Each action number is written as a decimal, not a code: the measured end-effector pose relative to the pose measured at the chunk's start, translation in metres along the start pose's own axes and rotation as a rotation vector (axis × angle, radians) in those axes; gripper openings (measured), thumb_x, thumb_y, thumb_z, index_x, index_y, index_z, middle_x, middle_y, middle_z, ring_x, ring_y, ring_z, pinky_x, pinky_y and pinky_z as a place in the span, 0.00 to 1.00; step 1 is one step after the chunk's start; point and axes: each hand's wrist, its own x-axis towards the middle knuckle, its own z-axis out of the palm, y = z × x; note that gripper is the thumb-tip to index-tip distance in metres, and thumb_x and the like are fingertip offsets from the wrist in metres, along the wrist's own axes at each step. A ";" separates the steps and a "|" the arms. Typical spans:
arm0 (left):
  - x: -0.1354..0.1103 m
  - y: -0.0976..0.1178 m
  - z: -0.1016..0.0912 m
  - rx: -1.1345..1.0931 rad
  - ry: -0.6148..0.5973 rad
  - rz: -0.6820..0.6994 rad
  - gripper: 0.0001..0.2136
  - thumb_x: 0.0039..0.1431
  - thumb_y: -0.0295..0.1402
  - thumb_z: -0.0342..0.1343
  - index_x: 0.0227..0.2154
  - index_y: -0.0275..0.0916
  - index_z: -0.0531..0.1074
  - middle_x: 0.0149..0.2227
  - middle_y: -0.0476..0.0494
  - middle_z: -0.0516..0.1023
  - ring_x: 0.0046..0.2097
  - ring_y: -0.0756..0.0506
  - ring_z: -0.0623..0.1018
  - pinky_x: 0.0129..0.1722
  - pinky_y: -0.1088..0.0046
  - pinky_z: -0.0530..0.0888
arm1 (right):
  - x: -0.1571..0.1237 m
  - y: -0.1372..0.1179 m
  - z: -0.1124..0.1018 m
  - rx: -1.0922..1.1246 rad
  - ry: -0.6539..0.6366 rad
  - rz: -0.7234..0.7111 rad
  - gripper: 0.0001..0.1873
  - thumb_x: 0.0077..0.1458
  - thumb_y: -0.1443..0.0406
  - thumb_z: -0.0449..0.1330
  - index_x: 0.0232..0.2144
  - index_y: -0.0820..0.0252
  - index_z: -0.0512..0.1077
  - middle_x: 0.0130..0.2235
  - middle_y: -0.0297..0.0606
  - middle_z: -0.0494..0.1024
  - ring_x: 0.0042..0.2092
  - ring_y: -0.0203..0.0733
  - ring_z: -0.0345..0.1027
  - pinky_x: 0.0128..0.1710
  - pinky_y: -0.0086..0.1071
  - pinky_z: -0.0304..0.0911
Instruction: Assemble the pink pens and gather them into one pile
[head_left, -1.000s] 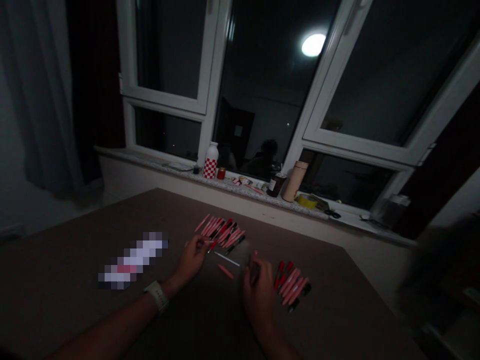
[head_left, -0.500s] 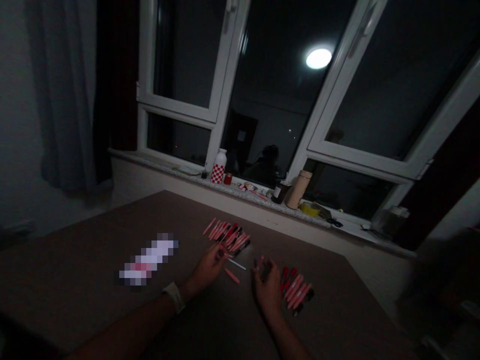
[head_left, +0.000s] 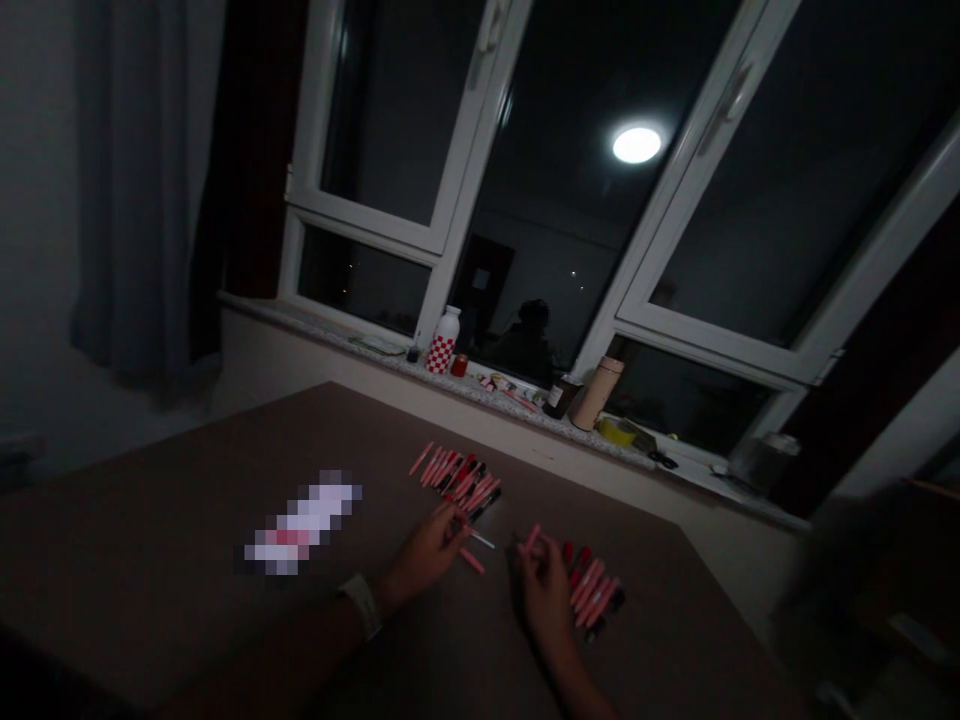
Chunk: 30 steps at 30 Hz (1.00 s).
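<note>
Pink tube (head_left: 532, 537) now shows longer above the right hand (head_left: 546, 590), its fingers (head_left: 534, 565) pinched on it. Left hand (head_left: 425, 556) curled, fingertips (head_left: 457, 524) just beside a thin white stick (head_left: 480, 540); grip unclear. Pink-and-black tubes (head_left: 457, 478) lie grouped on a brown table (head_left: 135, 560), another batch (head_left: 594, 593) right of the right hand.
</note>
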 end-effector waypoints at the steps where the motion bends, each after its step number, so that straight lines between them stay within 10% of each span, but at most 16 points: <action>1: 0.000 0.002 0.000 -0.010 -0.006 0.003 0.08 0.62 0.37 0.50 0.36 0.38 0.69 0.36 0.45 0.72 0.34 0.47 0.72 0.35 0.72 0.67 | -0.004 -0.005 -0.001 0.027 -0.001 0.012 0.32 0.52 0.49 0.60 0.53 0.62 0.65 0.35 0.40 0.79 0.33 0.44 0.73 0.33 0.33 0.66; 5: 0.000 0.005 0.003 -0.035 -0.023 0.021 0.09 0.62 0.38 0.50 0.36 0.38 0.69 0.34 0.46 0.72 0.32 0.48 0.71 0.33 0.73 0.67 | -0.013 -0.022 0.000 0.130 -0.035 0.040 0.40 0.55 0.51 0.59 0.63 0.59 0.51 0.29 0.32 0.76 0.29 0.40 0.71 0.30 0.31 0.65; 10: 0.000 0.007 0.003 -0.035 -0.053 -0.043 0.10 0.63 0.40 0.50 0.36 0.39 0.69 0.30 0.48 0.71 0.31 0.47 0.71 0.30 0.73 0.67 | -0.009 -0.024 0.005 0.347 -0.055 0.211 0.33 0.50 0.48 0.63 0.51 0.55 0.56 0.27 0.33 0.77 0.26 0.44 0.72 0.20 0.31 0.64; 30: 0.007 0.023 0.004 0.006 -0.206 -0.073 0.09 0.62 0.39 0.53 0.37 0.38 0.69 0.31 0.48 0.74 0.31 0.48 0.73 0.33 0.73 0.70 | -0.011 -0.048 -0.001 0.640 -0.184 0.421 0.21 0.38 0.57 0.73 0.26 0.56 0.64 0.38 0.39 0.83 0.42 0.46 0.78 0.42 0.38 0.72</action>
